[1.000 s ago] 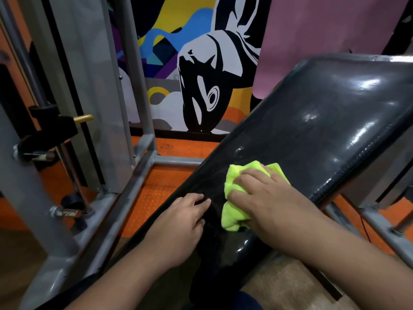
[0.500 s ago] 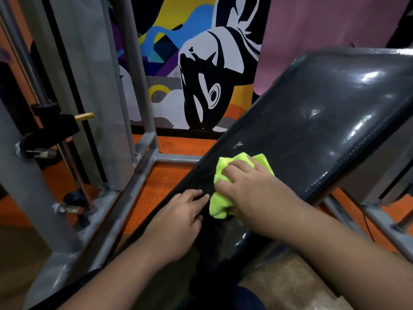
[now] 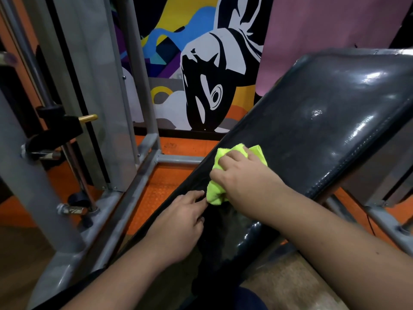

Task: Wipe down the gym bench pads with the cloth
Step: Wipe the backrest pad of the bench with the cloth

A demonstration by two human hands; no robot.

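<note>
Dim overall, lit from above — white glare patches on the bench pad beyond the right hand. Deep shadow beneath both wrists. Wide-angle bending of frame posts left of the left hand — soft edges.

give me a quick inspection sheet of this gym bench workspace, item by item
surface: black bench pad, inclined, glossy with glare patches; stitched seam along its right edge
job's things: yellow-green cloth, bunched, lying on the lower part of the pad
clutter: nothing seen on the pad
grippers: right hand presses the cloth onto the pad, fingers curled over it; left hand rests on the pad's left edge beside the cloth, holding nothing
cables: thin dark line on the floor at far right, too small to tell
surroundings: grey metal frame to the left, with a brass-tipped pin; orange floor; painted mural wall; pink panel behind the pad
</note>
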